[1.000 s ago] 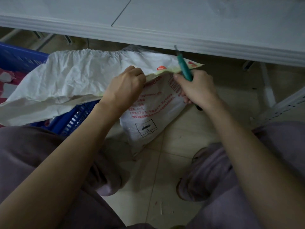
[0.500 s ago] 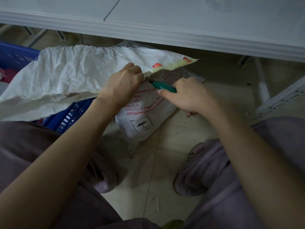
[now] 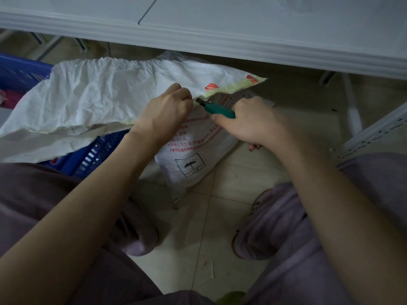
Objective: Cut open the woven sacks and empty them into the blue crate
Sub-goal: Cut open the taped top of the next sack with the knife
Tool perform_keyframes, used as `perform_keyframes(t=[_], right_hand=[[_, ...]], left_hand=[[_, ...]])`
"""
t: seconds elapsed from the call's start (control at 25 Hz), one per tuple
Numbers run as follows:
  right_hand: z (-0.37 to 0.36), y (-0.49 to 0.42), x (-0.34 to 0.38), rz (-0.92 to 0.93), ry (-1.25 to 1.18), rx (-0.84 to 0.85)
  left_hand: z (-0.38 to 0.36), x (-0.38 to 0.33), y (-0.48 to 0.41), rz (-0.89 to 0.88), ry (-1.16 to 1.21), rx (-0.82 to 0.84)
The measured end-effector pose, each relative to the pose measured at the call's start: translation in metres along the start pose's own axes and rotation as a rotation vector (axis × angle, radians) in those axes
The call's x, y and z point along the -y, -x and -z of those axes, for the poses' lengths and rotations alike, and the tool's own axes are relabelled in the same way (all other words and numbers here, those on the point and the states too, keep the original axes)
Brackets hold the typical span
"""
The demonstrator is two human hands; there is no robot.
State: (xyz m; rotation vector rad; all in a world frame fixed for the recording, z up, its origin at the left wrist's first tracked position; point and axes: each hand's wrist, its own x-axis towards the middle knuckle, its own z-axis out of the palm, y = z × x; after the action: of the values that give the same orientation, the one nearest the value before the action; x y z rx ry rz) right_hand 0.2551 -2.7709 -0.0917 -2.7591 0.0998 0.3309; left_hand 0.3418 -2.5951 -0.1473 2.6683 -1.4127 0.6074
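- The cutting seems to be midway. The woven sack (image 3: 191, 155), white with red print and an umbrella mark, stands on the floor just right of the blue crate (image 3: 97, 153), and its lower part looks full.
- A wide, crumpled white flap (image 3: 99, 95) with a yellow-green cut border lies across the top of the blue crate. In this dim light it cannot be told whether it is this sack's slit wall or a separate, emptied one.
- The left hand (image 3: 165, 111), above the blue crate's right corner, is curled around the flap's edge and holds it up and taut.
- The right hand (image 3: 248, 124), further right of the blue crate, is wrapped around a green utility knife (image 3: 220, 110). The short blade points toward the blue crate and meets the sack material just beside the left hand's knuckles.
- What appears left to do is to finish the slit and then tip the sack toward the blue crate, as nothing is pouring out now.
- Most of the blue crate's inside is covered by the flap. Something pink or red (image 3: 11, 97) shows at its far-left side, but it is too dark to name.
- No contents show at the sack's opening.
- A pale table (image 3: 198, 36) overhangs the space beyond the blue crate.
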Motion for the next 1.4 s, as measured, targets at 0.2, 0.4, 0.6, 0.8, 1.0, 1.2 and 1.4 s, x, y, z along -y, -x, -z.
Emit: perform_keyframes(t=[0.2,0.4,0.6,0.8,1.0,1.2,1.4], right_hand=[[-0.001,0.000,0.005,-0.059,0.044,-0.055],[0.004,0.005,0.007,-0.144,0.020,0.003],[0.010,0.013,0.009,-0.201,-0.102,0.114],[0.005,0.010,0.022,-0.130,-0.121,0.118],[-0.002,0.008,0.021,-0.141,-0.164,0.026],[-0.005,0.014,0.020,-0.181,-0.200,-0.087],[-0.004,0.018,0.006,-0.222,-0.207,-0.082]], left_hand=[[0.000,-0.006,-0.001,-0.010,-0.017,-0.004],[-0.002,-0.012,-0.003,-0.042,-0.031,0.001],[-0.007,-0.013,-0.001,-0.081,-0.015,-0.032],[-0.012,-0.015,-0.001,-0.102,-0.050,-0.024],[-0.012,-0.020,-0.001,-0.074,-0.057,0.019],[-0.017,-0.020,-0.003,-0.066,-0.034,-0.021],[-0.014,-0.019,-0.003,-0.062,-0.035,-0.015]])
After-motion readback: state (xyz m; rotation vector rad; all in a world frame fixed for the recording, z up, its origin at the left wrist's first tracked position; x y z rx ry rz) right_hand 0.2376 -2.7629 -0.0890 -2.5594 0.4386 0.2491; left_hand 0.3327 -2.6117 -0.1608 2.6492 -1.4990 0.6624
